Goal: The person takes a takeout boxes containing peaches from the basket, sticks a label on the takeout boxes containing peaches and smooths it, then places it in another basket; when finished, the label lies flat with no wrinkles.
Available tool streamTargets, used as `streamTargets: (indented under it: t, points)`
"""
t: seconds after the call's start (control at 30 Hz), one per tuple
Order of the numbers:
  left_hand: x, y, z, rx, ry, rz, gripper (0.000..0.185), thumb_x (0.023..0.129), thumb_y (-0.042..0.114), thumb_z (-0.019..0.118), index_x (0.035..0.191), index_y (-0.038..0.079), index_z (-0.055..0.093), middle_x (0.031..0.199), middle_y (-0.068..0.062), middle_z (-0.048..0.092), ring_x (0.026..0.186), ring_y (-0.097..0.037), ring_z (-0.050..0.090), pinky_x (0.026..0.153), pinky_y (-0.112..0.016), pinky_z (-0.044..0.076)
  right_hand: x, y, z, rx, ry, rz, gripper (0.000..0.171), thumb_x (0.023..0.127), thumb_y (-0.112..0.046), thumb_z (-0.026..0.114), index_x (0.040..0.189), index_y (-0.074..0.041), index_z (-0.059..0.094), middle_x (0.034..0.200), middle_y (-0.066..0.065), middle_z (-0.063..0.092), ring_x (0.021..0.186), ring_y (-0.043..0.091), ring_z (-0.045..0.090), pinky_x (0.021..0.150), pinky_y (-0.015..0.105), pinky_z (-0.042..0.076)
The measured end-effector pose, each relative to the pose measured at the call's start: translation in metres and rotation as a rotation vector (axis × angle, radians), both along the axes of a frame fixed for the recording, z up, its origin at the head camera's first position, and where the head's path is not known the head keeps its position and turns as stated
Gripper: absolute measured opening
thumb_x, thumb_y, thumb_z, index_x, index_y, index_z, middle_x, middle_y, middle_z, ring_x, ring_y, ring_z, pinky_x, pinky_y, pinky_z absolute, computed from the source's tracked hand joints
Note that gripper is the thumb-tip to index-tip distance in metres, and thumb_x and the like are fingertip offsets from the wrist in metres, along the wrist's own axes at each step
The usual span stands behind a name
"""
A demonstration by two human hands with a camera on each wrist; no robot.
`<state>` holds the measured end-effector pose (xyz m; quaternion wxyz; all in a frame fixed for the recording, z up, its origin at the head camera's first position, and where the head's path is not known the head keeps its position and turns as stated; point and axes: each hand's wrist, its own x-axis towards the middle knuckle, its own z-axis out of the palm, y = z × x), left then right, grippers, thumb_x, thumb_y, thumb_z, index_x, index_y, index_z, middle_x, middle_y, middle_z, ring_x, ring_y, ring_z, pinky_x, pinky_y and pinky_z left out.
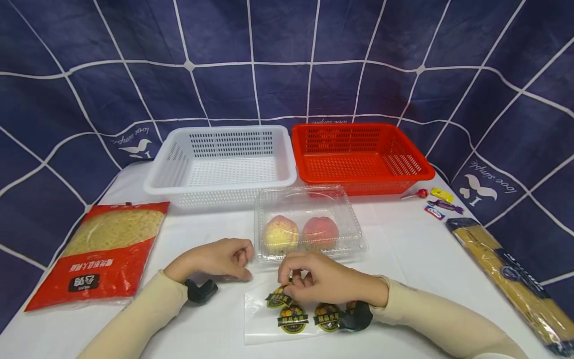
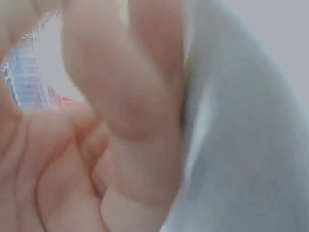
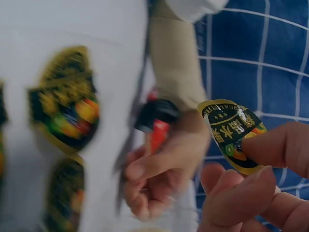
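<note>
My right hand (image 1: 320,279) pinches a black and gold fruit sticker (image 3: 227,126) between thumb and fingers, over a sticker sheet (image 1: 264,333). Several round labels of the same design show on that sheet, and the right wrist partly covers it. My left hand (image 1: 217,259), its fingers loosely curled, holds nothing beside the near left corner of a clear plastic box (image 1: 307,202). With its lid down, the box contains a yellowish peach (image 1: 281,233) and a red peach (image 1: 320,232). In the left wrist view the bent fingers (image 2: 116,72) fill most of the picture.
Behind the box stand a white basket (image 1: 219,189) and a red basket (image 1: 367,187). A red noodle packet (image 1: 107,254) lies at left. On the right are a lollipop (image 1: 421,193), several wrapped candies (image 1: 447,206) and a long pasta packet (image 1: 506,274).
</note>
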<state>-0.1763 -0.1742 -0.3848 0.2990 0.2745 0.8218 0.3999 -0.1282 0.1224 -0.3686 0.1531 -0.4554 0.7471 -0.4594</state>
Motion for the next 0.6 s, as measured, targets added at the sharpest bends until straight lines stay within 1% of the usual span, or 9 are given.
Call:
streamTargets:
  t: [0.07, 0.13, 0.2, 0.3, 0.37, 0.43, 0.5, 0.57, 0.6]
  points:
    - [-0.002, -0.001, 0.000, 0.010, 0.047, 0.065, 0.027, 0.092, 0.009, 0.079, 0.106, 0.004, 0.057, 0.080, 0.001, 0.056, 0.062, -0.010, 0.057, 0.058, -0.022, 0.049, -0.003, 0.004, 0.008, -0.010, -0.032, -0.012, 0.015, 0.095, 0.001, 0.073, 0.098, -0.011, 0.067, 0.087, -0.009, 0.057, 0.075, -0.001, 0.049, 0.057, 0.016, 0.040]
    - [-0.003, -0.001, 0.001, 0.027, 0.071, 0.141, 0.026, 0.096, 0.008, 0.073, 0.113, 0.001, 0.055, 0.086, -0.002, 0.057, 0.068, -0.014, 0.062, 0.061, -0.027, 0.055, -0.006, 0.009, 0.015, -0.026, -0.071, -0.039, 0.014, 0.094, 0.004, 0.072, 0.098, -0.009, 0.066, 0.083, -0.010, 0.056, 0.075, 0.000, 0.049, 0.056, 0.016, 0.039]
    - [-0.004, -0.001, 0.001, 0.051, 0.081, 0.209, 0.028, 0.101, 0.007, 0.064, 0.123, -0.002, 0.052, 0.095, -0.007, 0.060, 0.076, -0.018, 0.066, 0.065, -0.032, 0.060, -0.011, 0.013, 0.020, -0.054, -0.102, -0.063, 0.013, 0.094, 0.006, 0.070, 0.097, -0.005, 0.064, 0.083, -0.009, 0.056, 0.072, 0.002, 0.049, 0.055, 0.017, 0.038]
    - [-0.006, 0.001, 0.003, 0.084, 0.090, 0.304, 0.038, 0.105, 0.010, 0.053, 0.140, -0.005, 0.045, 0.111, -0.018, 0.064, 0.089, -0.024, 0.071, 0.071, -0.038, 0.063, -0.020, 0.018, 0.026, -0.110, -0.136, -0.107, 0.012, 0.094, 0.009, 0.069, 0.098, 0.000, 0.063, 0.082, -0.005, 0.058, 0.066, 0.004, 0.047, 0.054, 0.018, 0.037]
    - [-0.008, 0.003, 0.004, 0.101, 0.084, 0.364, 0.048, 0.109, 0.016, 0.048, 0.151, -0.004, 0.037, 0.124, -0.026, 0.062, 0.095, -0.027, 0.072, 0.076, -0.040, 0.064, -0.027, 0.021, 0.029, -0.145, -0.168, -0.134, 0.009, 0.095, 0.009, 0.068, 0.100, 0.004, 0.061, 0.081, -0.001, 0.058, 0.059, 0.006, 0.045, 0.052, 0.019, 0.037]
    - [-0.010, 0.006, 0.004, 0.130, 0.073, 0.404, 0.058, 0.112, 0.022, 0.047, 0.161, -0.002, 0.027, 0.137, -0.033, 0.057, 0.100, -0.032, 0.073, 0.079, -0.042, 0.064, -0.035, 0.023, 0.033, -0.173, -0.174, -0.176, 0.008, 0.097, 0.008, 0.067, 0.103, 0.007, 0.061, 0.080, 0.002, 0.058, 0.056, 0.008, 0.044, 0.050, 0.020, 0.038]
    - [-0.012, 0.011, 0.002, 0.169, 0.049, 0.431, 0.068, 0.114, 0.029, 0.048, 0.168, 0.002, 0.016, 0.148, -0.036, 0.049, 0.105, -0.036, 0.073, 0.080, -0.042, 0.065, -0.043, 0.026, 0.037, -0.185, -0.174, -0.231, 0.009, 0.098, 0.007, 0.066, 0.106, 0.009, 0.062, 0.083, 0.005, 0.060, 0.059, 0.010, 0.047, 0.052, 0.021, 0.041]
    - [-0.013, 0.015, 0.000, 0.207, 0.023, 0.428, 0.079, 0.113, 0.034, 0.051, 0.171, 0.009, 0.005, 0.156, -0.037, 0.041, 0.110, -0.039, 0.072, 0.079, -0.042, 0.064, -0.052, 0.028, 0.041, -0.181, -0.150, -0.299, 0.010, 0.099, 0.005, 0.066, 0.109, 0.009, 0.064, 0.085, 0.006, 0.062, 0.065, 0.011, 0.052, 0.056, 0.022, 0.045]
    - [-0.014, 0.017, -0.001, 0.228, 0.010, 0.419, 0.084, 0.111, 0.035, 0.052, 0.172, 0.012, 0.000, 0.159, -0.038, 0.036, 0.114, -0.041, 0.070, 0.078, -0.042, 0.064, -0.056, 0.029, 0.044, -0.180, -0.144, -0.335, 0.011, 0.100, 0.004, 0.066, 0.110, 0.008, 0.065, 0.085, 0.006, 0.063, 0.066, 0.011, 0.053, 0.056, 0.022, 0.046]
